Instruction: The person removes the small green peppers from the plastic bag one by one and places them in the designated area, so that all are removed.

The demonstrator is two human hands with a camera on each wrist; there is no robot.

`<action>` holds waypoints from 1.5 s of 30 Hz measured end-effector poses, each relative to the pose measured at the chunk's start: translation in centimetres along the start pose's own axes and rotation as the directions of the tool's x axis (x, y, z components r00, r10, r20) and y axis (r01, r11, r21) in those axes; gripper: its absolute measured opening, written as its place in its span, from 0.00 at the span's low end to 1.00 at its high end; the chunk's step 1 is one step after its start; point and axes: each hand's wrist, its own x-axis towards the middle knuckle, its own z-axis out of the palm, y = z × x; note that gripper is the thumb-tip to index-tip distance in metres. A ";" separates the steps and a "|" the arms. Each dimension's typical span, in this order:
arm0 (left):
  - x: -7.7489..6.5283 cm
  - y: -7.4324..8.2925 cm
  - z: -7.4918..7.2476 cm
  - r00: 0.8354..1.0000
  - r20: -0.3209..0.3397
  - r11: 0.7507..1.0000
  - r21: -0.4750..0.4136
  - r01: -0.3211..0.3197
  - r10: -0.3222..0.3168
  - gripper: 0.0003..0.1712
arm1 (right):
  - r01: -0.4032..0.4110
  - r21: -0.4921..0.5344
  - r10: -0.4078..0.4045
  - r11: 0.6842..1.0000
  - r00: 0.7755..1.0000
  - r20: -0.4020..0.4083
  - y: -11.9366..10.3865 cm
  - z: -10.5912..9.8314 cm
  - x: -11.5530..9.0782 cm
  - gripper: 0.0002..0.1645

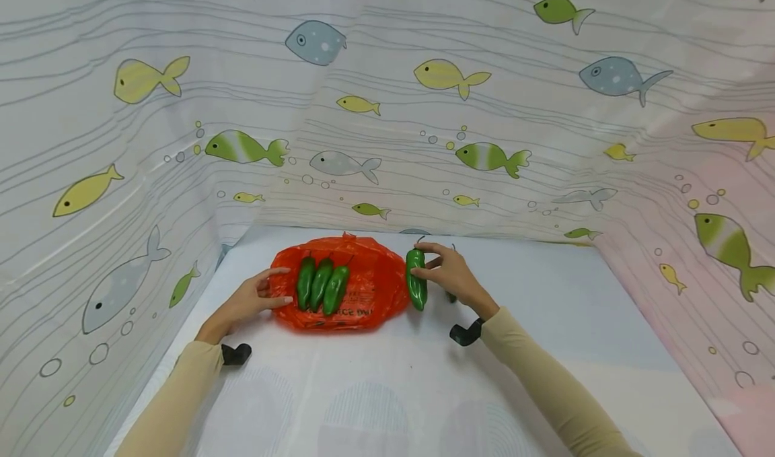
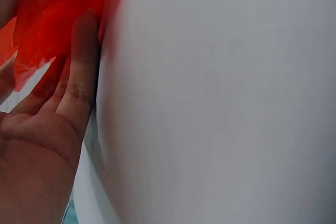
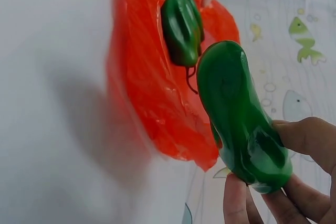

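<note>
A red plastic bag lies on the table with three green peppers side by side on it. My left hand touches the bag's left edge. In the left wrist view, its fingers stretch straight along the red plastic. My right hand pinches another green pepper by its upper part, at the bag's right edge. Up close in the right wrist view, this glossy pepper sits between thumb and fingers. One more pepper shows partly behind the right hand, mostly hidden.
A white table extends toward me, with pale rounded patterns. Fish-printed sheeting rises behind and on both sides. Black wrist-mounted pieces sit under both wrists.
</note>
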 end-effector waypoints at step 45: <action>0.0 0.0 0.1 0.999 0.006 0.998 -0.051 0.042 -0.042 0.48 | -0.093 -0.007 0.092 0.996 0.991 -0.092 6.5 -7.7 -2.6 0.41</action>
